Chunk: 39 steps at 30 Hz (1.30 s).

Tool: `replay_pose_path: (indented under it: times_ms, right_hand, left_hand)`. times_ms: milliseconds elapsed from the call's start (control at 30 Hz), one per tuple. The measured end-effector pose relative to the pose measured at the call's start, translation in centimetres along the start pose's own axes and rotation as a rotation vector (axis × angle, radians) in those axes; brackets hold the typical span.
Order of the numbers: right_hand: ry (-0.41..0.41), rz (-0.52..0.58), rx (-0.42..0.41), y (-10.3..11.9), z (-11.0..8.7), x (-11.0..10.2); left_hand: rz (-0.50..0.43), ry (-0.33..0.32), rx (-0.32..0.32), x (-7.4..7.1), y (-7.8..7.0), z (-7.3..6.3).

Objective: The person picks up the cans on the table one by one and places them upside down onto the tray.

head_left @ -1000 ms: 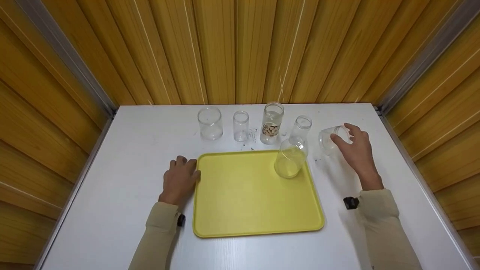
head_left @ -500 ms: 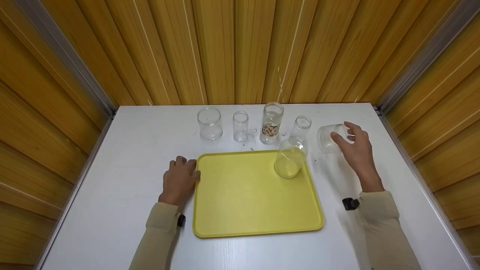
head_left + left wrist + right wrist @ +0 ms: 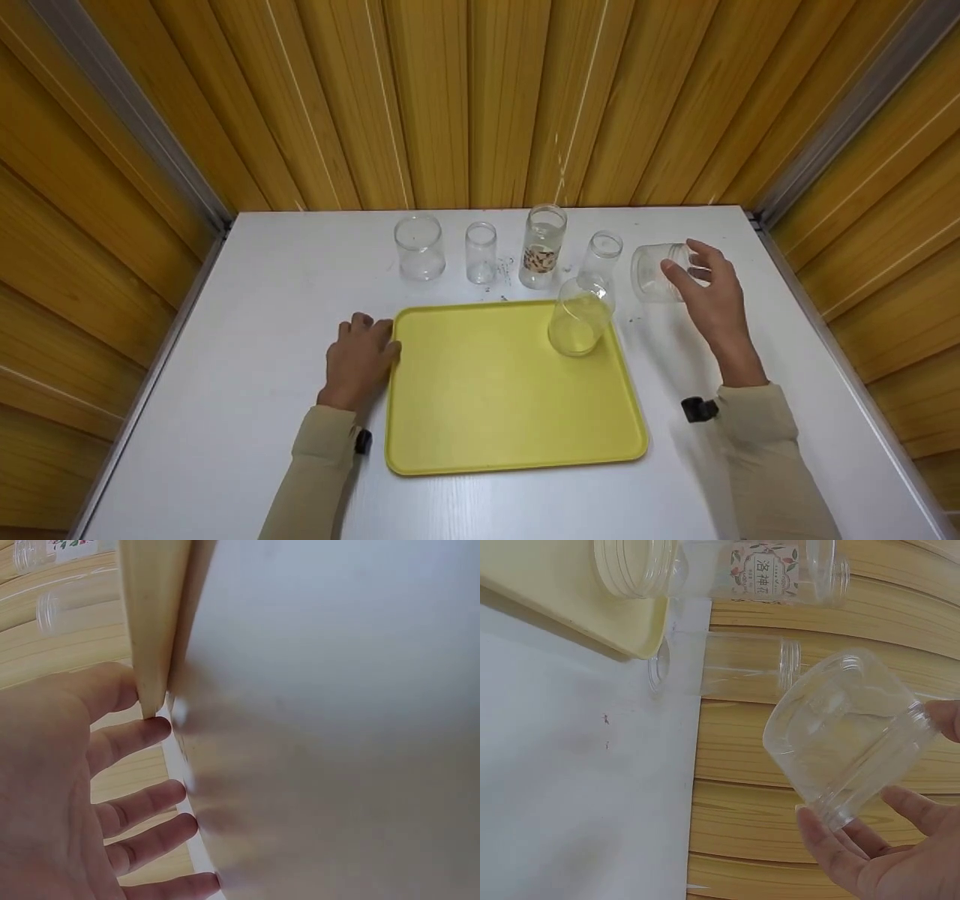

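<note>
My right hand [image 3: 716, 304] grips a wide clear jar [image 3: 651, 274] near its threaded mouth, between thumb and fingers. The jar lies tipped on its side, base pointing left, apparently above the table; in the right wrist view the jar [image 3: 840, 727] looks empty. Along the left edge of a yellow tray [image 3: 517, 397], my left hand [image 3: 358, 360] rests with its thumb and index finger touching the rim. The left wrist view has the other fingertips [image 3: 176, 791] extended onto the white tabletop. Another clear jar [image 3: 579, 330] stands upside down on the tray's far right corner.
Behind the tray stand a wide jar [image 3: 420, 255], a small narrow jar [image 3: 481, 259], a tall jar with a patterned label [image 3: 541, 259] and a narrow jar [image 3: 602, 255]. Wood-patterned walls [image 3: 495, 105] rise along the white table's [image 3: 262, 300] back and sides.
The jar in my right hand has tilted further, its mouth end rising and its base shifting slightly left and up. My left hand and the tray have stayed still.
</note>
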State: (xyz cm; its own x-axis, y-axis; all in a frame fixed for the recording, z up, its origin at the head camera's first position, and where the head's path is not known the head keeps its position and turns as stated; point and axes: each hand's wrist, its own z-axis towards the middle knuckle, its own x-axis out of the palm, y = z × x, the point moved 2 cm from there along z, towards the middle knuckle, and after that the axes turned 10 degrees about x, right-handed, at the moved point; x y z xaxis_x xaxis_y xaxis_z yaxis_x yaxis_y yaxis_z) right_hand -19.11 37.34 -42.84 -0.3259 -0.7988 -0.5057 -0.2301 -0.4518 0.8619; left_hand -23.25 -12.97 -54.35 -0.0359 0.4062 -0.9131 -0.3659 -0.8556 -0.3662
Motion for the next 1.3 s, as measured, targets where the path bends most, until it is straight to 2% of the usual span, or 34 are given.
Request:
replay_pose_path:
  times_ms: [367,1033,1300]
  right_hand:
    - [-0.035,0.065,-0.047,0.5,-0.6,0.1]
    - [0.010,0.124,-0.103,1.2,-1.5,0.6]
    - [0.031,0.140,-0.099,1.3,-1.6,0.8]
  left_hand:
    - [-0.028,-0.031,0.016,-0.2,-0.2,-0.1]
    - [-0.044,0.000,-0.008,0.1,-0.1,-0.2]
    - [-0.024,-0.035,-0.006,0.1,0.0,-0.2]
